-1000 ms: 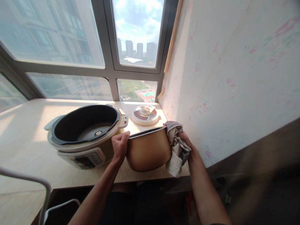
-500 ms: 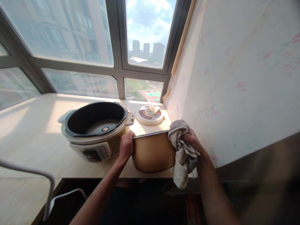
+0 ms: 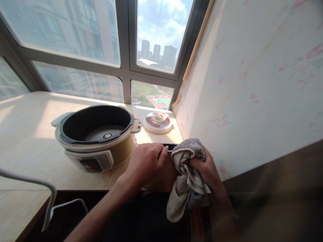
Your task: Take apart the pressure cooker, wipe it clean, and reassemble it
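A gold-brown inner pot (image 3: pixel 165 176) is near the sill's front edge, largely hidden behind my hands and the cloth. My left hand (image 3: pixel 147 161) is closed over its near rim, thumb toward the right. A bunched grey and cream towel (image 3: pixel 185 168) is gripped in my right hand (image 3: pixel 205 166); it lies against the pot's right side and its loose end hangs below. Left of the pot stands the electric pressure cooker (image 3: pixel 123 151), uncovered, its dark inside showing and its control panel facing me. The cooker's round lid (image 3: pixel 157 123) rests on the sill behind the pot.
The pale marble-look sill (image 3: pixel 30 134) runs along the window (image 3: pixel 123 50). A flowered papered wall (image 3: pixel 239 84) bounds the right side. A white curved tube or rail (image 3: pixel 47 185) juts in at the lower left.
My left hand has shifted rightward along the rim and now covers more of the pot. The pot and towel have come lower and nearer to me. The view has shifted slightly.
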{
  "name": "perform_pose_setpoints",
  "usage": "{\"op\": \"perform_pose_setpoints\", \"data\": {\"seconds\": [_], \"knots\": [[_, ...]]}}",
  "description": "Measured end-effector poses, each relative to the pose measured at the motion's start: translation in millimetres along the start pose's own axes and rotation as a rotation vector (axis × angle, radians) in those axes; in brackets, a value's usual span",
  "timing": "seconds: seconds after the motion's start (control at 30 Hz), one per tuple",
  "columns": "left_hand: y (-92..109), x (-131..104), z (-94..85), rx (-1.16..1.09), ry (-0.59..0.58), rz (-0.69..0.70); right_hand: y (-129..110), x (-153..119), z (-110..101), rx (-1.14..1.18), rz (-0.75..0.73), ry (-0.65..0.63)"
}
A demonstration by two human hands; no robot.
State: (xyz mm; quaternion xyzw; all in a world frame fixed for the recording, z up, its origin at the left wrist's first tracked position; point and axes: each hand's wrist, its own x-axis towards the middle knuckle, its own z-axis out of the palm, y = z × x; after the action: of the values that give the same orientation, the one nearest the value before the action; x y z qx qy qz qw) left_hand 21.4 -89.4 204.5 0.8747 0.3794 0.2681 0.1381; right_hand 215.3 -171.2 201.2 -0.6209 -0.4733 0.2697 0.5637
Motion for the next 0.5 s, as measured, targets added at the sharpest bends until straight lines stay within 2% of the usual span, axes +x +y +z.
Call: {"op": "perform_pose_setpoints", "data": {"seconds": [0.13,0.33,0.43,0.5], "knots": [[4,9,10.7,0.033,-0.026,0.0,-8,-12,12,-0.126,-0.016,0.073],[0,13,14.4,-0.01,-0.052,0.016,-16,-22,22,-0.309,-0.058,0.092],[-2,12,19.3,-0.066,0.004,-0.018,-20,-24,25,-0.341,-0.106,0.109],[-3,11,23.9,-0.112,0.09,-0.068,-21,-25,25,-0.327,-0.151,0.085]]}}
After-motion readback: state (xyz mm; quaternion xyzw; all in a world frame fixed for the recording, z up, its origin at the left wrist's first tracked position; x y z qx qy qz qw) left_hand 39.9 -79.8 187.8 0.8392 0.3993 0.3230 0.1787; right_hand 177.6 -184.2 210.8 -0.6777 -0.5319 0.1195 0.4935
